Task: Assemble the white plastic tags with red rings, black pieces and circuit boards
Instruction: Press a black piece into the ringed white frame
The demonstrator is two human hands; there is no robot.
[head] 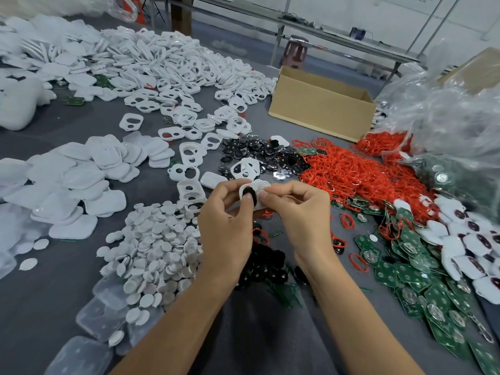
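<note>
Beside the red rings (351, 169), the white tag (259, 189) is pinched in the grip of left hand (224, 220) and right hand (300, 212), and the black piece (250, 194) should be pressed in squarely.

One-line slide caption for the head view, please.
The left hand and right hand pinch a white tag holding a black piece, beside heaps of red rings and green circuit boards.
</note>
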